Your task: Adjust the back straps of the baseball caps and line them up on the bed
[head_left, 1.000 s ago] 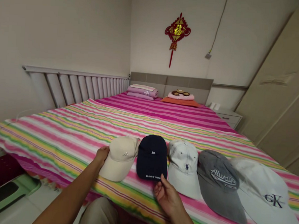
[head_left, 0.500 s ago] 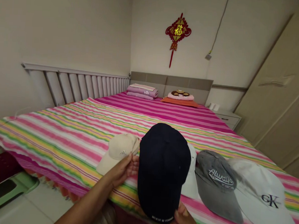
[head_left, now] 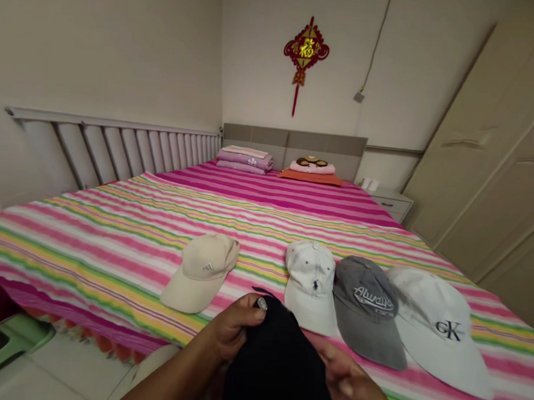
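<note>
A black cap [head_left: 279, 370] is held low at the bottom centre, its back strap and metal buckle turned up. My left hand [head_left: 236, 325] pinches the strap by the buckle. At the cap's right side, my right hand [head_left: 350, 380] has its fingers bent against the edge. Beyond, on the striped bed, lie a beige cap [head_left: 203, 268] at left, then a white cap with a small dark logo [head_left: 311, 281], a grey cap [head_left: 369, 303] and a white cap lettered CK [head_left: 440, 325], these last ones side by side at right.
The striped bedspread [head_left: 124, 239] spans the view. Folded purple bedding [head_left: 244, 160] and an orange and pink pile [head_left: 311, 174] lie by the headboard [head_left: 297, 143]. A metal rail [head_left: 153, 139] runs along the left; a green stool [head_left: 9, 347] stands at lower left.
The black cap has come down and turned, so its back strap now shows. My left hand has moved onto the strap. The white cap with the small logo is now uncovered.
</note>
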{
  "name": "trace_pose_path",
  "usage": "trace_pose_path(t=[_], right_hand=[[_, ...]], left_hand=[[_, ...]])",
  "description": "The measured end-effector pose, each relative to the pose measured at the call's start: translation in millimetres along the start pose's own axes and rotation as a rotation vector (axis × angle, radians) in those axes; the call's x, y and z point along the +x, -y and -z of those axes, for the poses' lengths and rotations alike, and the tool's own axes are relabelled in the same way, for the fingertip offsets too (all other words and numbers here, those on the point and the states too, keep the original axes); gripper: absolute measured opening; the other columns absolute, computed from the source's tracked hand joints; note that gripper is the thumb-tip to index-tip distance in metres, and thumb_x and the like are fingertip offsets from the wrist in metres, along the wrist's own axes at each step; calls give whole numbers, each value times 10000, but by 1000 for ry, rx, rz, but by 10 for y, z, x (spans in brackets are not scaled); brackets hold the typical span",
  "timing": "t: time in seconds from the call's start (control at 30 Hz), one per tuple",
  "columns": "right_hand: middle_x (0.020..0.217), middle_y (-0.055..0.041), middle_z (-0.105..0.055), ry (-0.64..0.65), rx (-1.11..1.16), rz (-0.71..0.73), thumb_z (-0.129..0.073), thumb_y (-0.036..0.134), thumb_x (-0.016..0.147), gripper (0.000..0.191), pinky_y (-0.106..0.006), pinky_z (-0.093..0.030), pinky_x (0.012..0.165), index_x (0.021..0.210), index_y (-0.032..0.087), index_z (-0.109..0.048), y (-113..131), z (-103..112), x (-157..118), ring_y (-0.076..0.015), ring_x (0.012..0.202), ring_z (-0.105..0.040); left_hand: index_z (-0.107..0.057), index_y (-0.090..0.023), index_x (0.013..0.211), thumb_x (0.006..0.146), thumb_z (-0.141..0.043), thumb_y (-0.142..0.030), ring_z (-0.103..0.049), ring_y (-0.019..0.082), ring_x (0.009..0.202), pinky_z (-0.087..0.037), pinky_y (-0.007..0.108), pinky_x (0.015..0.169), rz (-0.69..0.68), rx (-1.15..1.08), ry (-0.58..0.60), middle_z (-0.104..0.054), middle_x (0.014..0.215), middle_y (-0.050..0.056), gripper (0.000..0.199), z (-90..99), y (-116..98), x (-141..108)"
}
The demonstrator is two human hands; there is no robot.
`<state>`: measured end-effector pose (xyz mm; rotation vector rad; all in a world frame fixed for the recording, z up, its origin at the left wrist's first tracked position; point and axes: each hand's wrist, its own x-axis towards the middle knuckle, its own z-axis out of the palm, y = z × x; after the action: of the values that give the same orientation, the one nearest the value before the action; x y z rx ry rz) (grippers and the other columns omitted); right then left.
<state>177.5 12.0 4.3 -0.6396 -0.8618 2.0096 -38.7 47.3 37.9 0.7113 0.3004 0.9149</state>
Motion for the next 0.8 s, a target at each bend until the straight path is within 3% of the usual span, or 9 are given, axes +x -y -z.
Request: trace_pose_path(t=[0.1,0.17,0.33,0.47,0.63,0.8], right_hand=[[759,-67,-635,79,-48,33,-684,374,618,358,-323,-416,722,909,173,-625,125,-211,105,-199,716,-579],[631,-21,-592,49,-106,50,-680,366,648,259,-264,-413,614,802,170,-611,162,-292,175,-137,574,-533],[439,70,-425,2,-177,86,-690,353,655,260,-146,-228,381,664,155,-522,161,-350,198,-30,369,-299],[423,75,-406,23,-200,100,-656,372,684,263,-145,-213,358,689,146,-520,176,-378,147,-25,355,-274],[381,92,-354,13,-224,121,-604,381,725,270,-157,-187,344,632,156,-486,194,-399,142,-28,330,-225],[492,27,-509,-3,-227,128,-618,330,694,239,-179,-275,420,607,155,-482,163,-498,115,-58,408,-384]], left_hand=[[-647,-85,676,600,-708,-296,-517,71,505,-376,172,509,56,106,-45,-580,577,25,232,-93,43,6],[-662,-89,751,617,-700,-300,-526,80,560,-381,179,557,108,225,-47,-595,622,33,253,-131,31,-2],[-663,-137,825,598,-719,-256,-471,50,548,-329,155,533,151,472,-43,-582,653,-6,263,-157,-44,-26],[-668,-148,810,562,-738,-241,-479,59,571,-329,160,535,160,531,-75,-598,694,2,274,-184,-50,-18],[-658,-120,680,485,-762,-251,-427,44,479,-287,155,470,180,403,-121,-536,547,-23,258,-263,28,2],[-614,-115,625,491,-747,-246,-433,63,461,-320,177,476,128,368,-153,-516,503,-30,230,-275,178,23]])
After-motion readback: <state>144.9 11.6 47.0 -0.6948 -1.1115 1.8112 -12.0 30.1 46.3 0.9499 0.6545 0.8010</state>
